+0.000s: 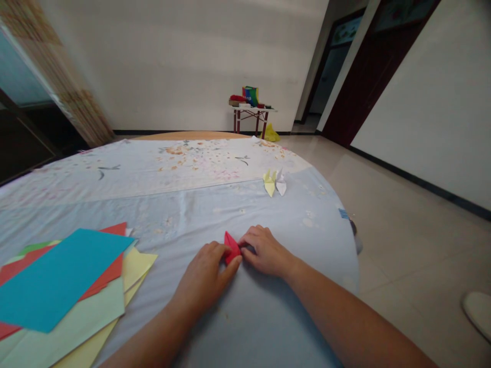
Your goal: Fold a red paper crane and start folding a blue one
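Red folded paper (232, 250) at the near side of the table, on the blue tablecloth (192, 217), between both hands: left hand (207, 273) has thumb and fingers closed about it, right hand (264, 251) at its right edge, fingers curled, whether pinching or only touching cannot tell. Near left, a loose paper pile (95, 313) topped by a blue sheet (65, 278); farther off, slightly right, a yellow folded paper (270, 186) just beside a white one (281, 185).

text: none legible; colourful bag (250, 95): marks too small to read
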The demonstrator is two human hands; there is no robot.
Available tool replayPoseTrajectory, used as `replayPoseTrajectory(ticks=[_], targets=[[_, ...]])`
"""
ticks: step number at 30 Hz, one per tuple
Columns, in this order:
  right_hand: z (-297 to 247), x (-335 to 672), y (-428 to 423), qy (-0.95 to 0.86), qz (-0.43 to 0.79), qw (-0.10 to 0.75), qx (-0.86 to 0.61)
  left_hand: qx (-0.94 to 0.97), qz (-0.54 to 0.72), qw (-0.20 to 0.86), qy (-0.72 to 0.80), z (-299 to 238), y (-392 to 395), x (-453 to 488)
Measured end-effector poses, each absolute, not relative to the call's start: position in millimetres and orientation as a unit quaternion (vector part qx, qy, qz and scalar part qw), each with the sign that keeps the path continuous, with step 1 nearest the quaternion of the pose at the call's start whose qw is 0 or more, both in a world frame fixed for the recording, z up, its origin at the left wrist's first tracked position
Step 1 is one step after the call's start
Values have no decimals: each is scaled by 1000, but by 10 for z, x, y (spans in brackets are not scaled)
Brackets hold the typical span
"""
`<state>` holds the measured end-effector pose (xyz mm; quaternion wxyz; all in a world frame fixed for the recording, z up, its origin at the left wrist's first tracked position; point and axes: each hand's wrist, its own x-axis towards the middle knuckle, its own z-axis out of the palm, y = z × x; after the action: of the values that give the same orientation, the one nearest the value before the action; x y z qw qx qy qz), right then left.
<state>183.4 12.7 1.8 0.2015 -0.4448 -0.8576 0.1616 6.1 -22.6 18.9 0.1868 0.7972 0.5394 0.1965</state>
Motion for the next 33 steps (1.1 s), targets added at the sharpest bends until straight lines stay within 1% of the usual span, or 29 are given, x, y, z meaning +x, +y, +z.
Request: replayPoseTrajectory(ticks=[5, 8, 11, 14, 17, 20, 22, 24, 29, 33], targets=[[27, 1806, 128, -854, 249, 248, -384, 734, 249, 270, 571, 214, -188, 43], [35, 1786, 121, -852, 290, 295, -319, 678, 285, 356, 577, 240, -153, 29], [42, 1768, 111, -843, 309, 335, -287, 597, 331, 449, 577, 207, -96, 11], [46, 1765, 116, -827, 320, 356, -295, 516, 382, 525, 559, 139, -51, 4], [36, 1764, 142, -778, 325, 403, -355, 457, 423, 577, 528, 84, -39, 21], [9, 1758, 175, -710, 353, 427, -434, 431, 433, 603, 512, 55, -55, 55], [-12, 1753, 191, -689, 384, 410, -457, 425, 433, 609, 511, 48, -70, 78], [-32, 1750, 201, -694, 390, 392, -461, 422, 430, 615, 509, 47, -82, 98], [-66, 1755, 221, -736, 324, 388, -450, 421, 429, 615, 511, 51, -94, 119], [-65, 1762, 229, -757, 294, 379, -444, 431, 429, 607, 512, 29, -100, 108]])
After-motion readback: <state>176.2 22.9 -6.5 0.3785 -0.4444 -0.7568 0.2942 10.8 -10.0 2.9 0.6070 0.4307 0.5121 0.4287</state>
